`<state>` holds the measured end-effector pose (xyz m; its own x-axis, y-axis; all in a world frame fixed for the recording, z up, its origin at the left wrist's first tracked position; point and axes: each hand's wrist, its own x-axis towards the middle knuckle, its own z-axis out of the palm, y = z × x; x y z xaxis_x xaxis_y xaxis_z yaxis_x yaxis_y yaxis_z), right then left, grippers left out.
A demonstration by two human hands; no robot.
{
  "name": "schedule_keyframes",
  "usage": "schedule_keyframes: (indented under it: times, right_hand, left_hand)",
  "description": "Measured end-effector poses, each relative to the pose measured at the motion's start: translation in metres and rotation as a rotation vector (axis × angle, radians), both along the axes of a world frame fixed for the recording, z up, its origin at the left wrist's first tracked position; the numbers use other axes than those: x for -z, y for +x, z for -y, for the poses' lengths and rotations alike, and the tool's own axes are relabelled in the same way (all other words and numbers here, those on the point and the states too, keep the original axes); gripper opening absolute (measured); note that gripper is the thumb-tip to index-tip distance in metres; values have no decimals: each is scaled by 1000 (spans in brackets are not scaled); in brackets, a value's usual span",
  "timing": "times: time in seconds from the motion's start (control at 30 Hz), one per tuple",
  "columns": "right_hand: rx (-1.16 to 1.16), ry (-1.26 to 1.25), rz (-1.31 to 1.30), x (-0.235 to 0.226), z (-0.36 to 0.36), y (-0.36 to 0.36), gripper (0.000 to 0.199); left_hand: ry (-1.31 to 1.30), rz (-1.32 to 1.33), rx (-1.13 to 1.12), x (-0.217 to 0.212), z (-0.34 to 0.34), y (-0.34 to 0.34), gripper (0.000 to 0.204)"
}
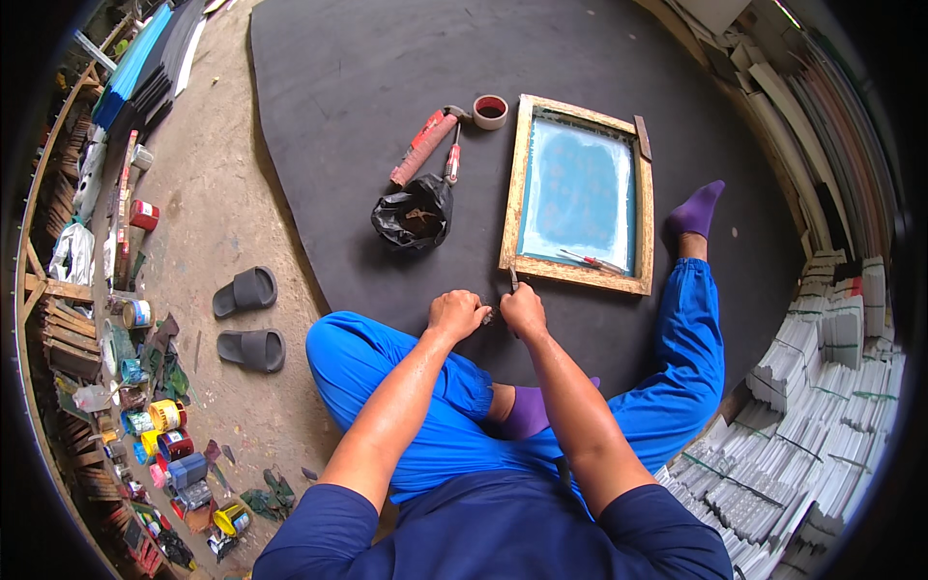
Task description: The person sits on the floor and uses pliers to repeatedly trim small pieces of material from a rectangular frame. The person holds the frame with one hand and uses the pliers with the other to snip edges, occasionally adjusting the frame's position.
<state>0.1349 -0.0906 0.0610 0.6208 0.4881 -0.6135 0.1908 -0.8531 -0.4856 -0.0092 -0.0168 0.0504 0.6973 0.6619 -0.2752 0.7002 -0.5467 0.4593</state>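
Note:
I sit on a black mat with both hands close together before me. My right hand is wrapped round a narrow dark tool, whose end sticks up past the fist near the frame's lower left corner; its kind does not show. My left hand is closed, its fingertips toward the right hand, with a small dark bit at them, too small to name. Just beyond is a wooden screen-printing frame with blue-and-white mesh. A red-and-white handled tool lies across its near edge.
Left of the frame are a black plastic bag with scraps inside, a hammer, a red-handled tool and a tape roll. Sandals and paint cans stand left; bundled white stacks line the right.

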Motion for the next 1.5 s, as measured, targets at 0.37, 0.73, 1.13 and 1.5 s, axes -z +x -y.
schedule_keyframes:
  times: [0.37,0.73,1.13,1.5]
  right_hand:
    - [124,331,-991,20,21,51,27]
    - [-244,224,-829,5,37,19,27]
    - [-66,114,-1023,-11,41,26,39]
    - [397,395,-1361,8,16,33,42]
  left_hand:
    - [-200,104,-236,1,-4,-5,33]
    - [116,402,-60,16,0,-5,15]
    - [145,400,-97,6,-1,-2,12]
    - [47,289,-155,5,-3,-6,15]
